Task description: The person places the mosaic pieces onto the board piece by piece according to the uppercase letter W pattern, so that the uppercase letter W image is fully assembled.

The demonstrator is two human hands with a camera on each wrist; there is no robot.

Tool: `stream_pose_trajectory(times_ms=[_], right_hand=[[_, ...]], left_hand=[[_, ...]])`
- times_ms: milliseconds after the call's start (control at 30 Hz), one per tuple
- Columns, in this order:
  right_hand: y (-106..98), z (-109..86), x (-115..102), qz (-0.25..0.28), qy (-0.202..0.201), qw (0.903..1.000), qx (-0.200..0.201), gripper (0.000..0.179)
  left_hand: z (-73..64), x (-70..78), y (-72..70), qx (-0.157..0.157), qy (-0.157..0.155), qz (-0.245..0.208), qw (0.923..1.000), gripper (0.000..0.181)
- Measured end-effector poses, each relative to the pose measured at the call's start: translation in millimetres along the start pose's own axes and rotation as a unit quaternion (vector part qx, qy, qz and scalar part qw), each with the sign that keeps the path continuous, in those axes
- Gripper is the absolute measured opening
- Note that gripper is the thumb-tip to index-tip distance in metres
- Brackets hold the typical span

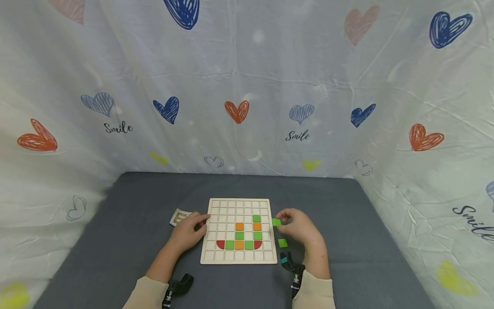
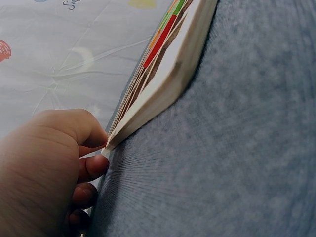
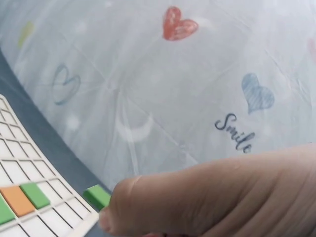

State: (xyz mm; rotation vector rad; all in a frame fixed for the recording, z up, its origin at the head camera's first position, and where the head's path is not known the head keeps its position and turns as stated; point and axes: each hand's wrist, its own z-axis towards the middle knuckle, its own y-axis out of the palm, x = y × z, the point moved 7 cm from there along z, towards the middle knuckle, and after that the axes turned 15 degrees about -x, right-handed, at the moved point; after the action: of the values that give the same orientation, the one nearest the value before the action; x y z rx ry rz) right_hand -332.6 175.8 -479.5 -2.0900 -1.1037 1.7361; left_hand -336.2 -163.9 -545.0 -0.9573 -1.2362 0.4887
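A pale square grid board point(image 1: 222, 258) lies on the dark tabletop, with green and orange square tiles and red rounded corner tiles set in its cells. At the board's left edge, my left hand point(image 1: 187, 232) holds the rim between thumb and fingers; its other fingers curl below, as the left wrist view shows. My right hand point(image 1: 301, 227) pinches a green square tile point(image 1: 275, 222) just beyond the board's right edge. In the right wrist view that green tile point(image 3: 97, 197) juts out from the fingertips close to the rim. Another green tile point(image 1: 283, 243) lies nearer to me.
A small patterned card point(image 1: 179, 216) lies left of the board, partly behind my left hand. Black wrist straps point(image 1: 179, 286) sit on both forearms. A curtain point(image 1: 266, 77) printed with hearts encloses the table point(image 1: 328, 195) at the back and sides.
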Motion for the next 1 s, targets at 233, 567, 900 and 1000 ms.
stream_pose_trajectory(times_ms=[233, 567, 900, 1000], right_hand=[[16, 7.1, -29, -0.019, -0.046, 0.9987, 0.006, 0.031], [57, 16.7, -71, -0.112, -0.14, 0.9839, -0.005, 0.024], [107, 31.4, -90, -0.146, -0.136, 0.9799, -0.01, 0.022], [123, 36.9, -88, -0.151, -0.127, 0.9802, -0.017, 0.023]], left_hand=[[-0.9, -1.4, 0.1, -0.002, -0.004, 0.002, 1.0, 0.034], [-2.1, -1.1, 0.8, -0.003, -0.004, -0.001, 1.0, 0.034], [-0.1, -1.0, -0.4, -0.001, 0.004, 0.003, 1.0, 0.033], [0.0, -1.1, -0.6, -0.001, 0.007, 0.003, 1.0, 0.033]])
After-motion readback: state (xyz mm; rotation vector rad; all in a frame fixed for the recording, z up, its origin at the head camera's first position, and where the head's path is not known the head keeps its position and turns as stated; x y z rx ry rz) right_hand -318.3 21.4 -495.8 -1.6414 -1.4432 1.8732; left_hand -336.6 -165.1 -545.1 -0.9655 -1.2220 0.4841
